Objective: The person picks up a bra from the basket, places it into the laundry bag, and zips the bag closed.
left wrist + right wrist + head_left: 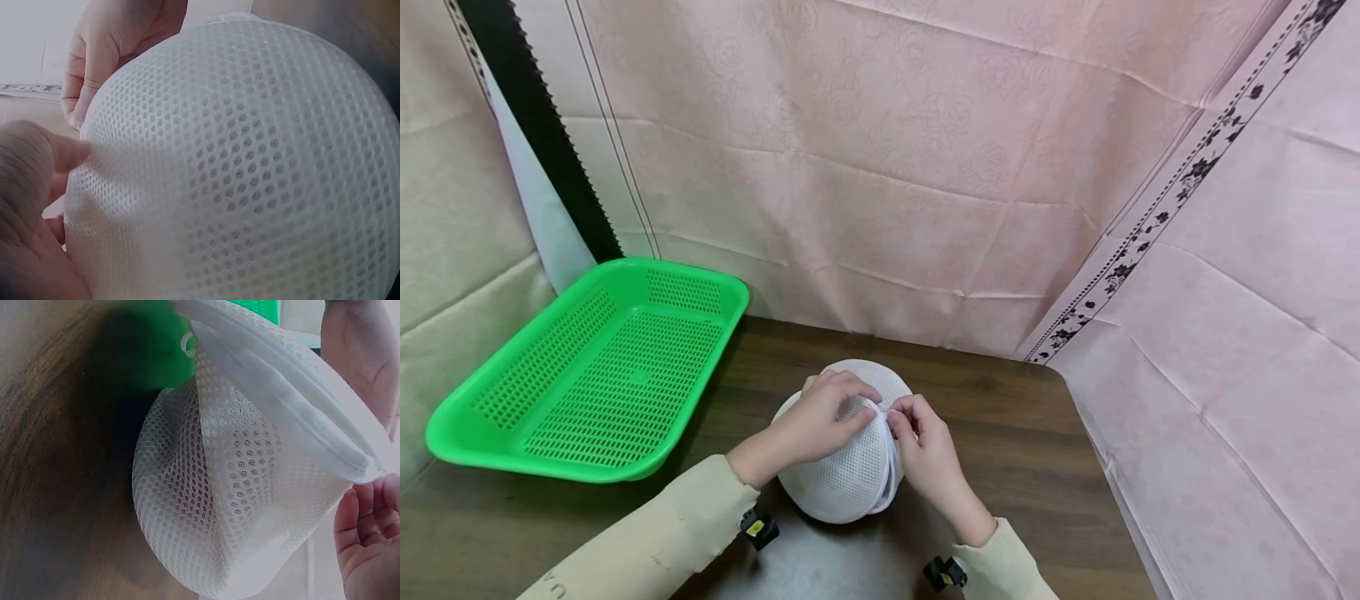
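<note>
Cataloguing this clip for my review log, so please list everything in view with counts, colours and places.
mesh bag: 1, white, between the two hands, over the table
basket: 1, green, left side of the table
table: 1, dark brown, below the bag and basket
cloth hangings: count unclear, pale pink to cream, behind and at both sides
floral border: 1, black on white, right rear corner
wrist devices: 2, black with yellow, one at each wrist
sleeves: 2, cream, on both forearms
left hand: 1, bare, gripping the bag
right hand: 1, bare, pinching the bag's edge
</note>
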Demonstrator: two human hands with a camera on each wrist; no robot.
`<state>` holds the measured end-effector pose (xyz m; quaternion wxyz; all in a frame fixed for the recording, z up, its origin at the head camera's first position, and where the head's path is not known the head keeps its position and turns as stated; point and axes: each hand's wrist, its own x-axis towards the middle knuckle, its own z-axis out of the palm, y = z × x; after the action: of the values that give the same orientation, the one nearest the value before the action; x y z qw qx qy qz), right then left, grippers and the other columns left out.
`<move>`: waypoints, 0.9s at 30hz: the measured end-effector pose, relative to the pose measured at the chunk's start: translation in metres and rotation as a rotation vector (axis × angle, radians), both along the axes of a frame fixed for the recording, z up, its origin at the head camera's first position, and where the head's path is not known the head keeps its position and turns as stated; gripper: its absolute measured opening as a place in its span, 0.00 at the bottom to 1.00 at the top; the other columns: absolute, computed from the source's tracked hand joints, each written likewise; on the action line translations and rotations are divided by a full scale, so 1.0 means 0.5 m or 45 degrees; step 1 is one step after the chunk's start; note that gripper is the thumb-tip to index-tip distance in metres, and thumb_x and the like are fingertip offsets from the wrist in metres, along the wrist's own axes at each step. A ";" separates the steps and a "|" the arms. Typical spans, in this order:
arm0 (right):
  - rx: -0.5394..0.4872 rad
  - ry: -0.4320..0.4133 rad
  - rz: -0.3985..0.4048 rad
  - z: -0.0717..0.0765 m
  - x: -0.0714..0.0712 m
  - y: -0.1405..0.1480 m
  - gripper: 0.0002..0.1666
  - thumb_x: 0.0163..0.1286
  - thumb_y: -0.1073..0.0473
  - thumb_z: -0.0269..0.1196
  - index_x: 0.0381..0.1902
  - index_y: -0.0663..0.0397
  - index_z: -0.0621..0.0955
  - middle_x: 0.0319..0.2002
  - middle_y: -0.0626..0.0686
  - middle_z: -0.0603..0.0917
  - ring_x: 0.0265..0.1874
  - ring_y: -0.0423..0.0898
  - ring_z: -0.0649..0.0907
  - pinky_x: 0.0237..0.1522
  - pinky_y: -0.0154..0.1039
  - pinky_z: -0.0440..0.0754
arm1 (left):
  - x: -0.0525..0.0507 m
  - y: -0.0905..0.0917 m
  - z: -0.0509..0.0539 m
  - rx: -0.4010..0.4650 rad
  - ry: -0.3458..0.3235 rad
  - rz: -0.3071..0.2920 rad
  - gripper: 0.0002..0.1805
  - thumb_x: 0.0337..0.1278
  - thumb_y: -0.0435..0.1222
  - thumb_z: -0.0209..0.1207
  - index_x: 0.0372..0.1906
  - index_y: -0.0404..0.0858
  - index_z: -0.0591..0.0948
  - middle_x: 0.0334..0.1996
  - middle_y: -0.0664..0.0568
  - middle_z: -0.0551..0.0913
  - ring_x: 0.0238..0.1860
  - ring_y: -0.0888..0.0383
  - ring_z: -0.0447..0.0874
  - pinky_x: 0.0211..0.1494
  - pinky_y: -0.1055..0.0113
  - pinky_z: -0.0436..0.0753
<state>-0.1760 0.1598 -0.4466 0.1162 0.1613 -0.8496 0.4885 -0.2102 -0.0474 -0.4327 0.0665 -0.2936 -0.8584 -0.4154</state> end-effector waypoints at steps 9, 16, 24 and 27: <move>0.009 0.017 0.015 0.000 0.001 -0.002 0.06 0.79 0.68 0.63 0.42 0.51 0.80 0.31 0.46 0.79 0.30 0.41 0.78 0.33 0.35 0.79 | -0.002 0.003 -0.005 0.042 0.066 0.028 0.03 0.69 0.33 0.69 0.43 0.42 0.89 0.43 0.54 0.85 0.56 0.48 0.78 0.61 0.44 0.67; 0.025 0.052 0.030 -0.005 -0.001 -0.001 0.05 0.79 0.68 0.63 0.42 0.53 0.80 0.31 0.47 0.79 0.29 0.40 0.77 0.31 0.34 0.79 | -0.006 -0.002 -0.008 0.067 0.002 0.079 0.02 0.70 0.35 0.69 0.43 0.44 0.89 0.45 0.54 0.87 0.57 0.49 0.80 0.64 0.42 0.67; 0.017 0.070 0.033 -0.009 -0.001 0.000 0.06 0.79 0.68 0.63 0.41 0.52 0.80 0.30 0.47 0.79 0.28 0.40 0.77 0.30 0.34 0.78 | -0.006 -0.003 -0.009 0.080 0.018 0.098 0.03 0.70 0.35 0.68 0.44 0.43 0.89 0.46 0.52 0.87 0.56 0.48 0.81 0.62 0.43 0.68; 0.018 0.062 0.023 -0.010 0.001 0.000 0.07 0.79 0.69 0.63 0.41 0.52 0.80 0.30 0.47 0.79 0.28 0.39 0.77 0.30 0.34 0.78 | -0.007 -0.003 -0.009 0.095 0.023 0.121 0.03 0.70 0.34 0.68 0.44 0.41 0.89 0.46 0.51 0.87 0.55 0.47 0.81 0.62 0.43 0.69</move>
<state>-0.1753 0.1599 -0.4516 0.1315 0.1815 -0.8484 0.4796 -0.2137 -0.0490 -0.4374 0.1048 -0.2537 -0.8545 -0.4410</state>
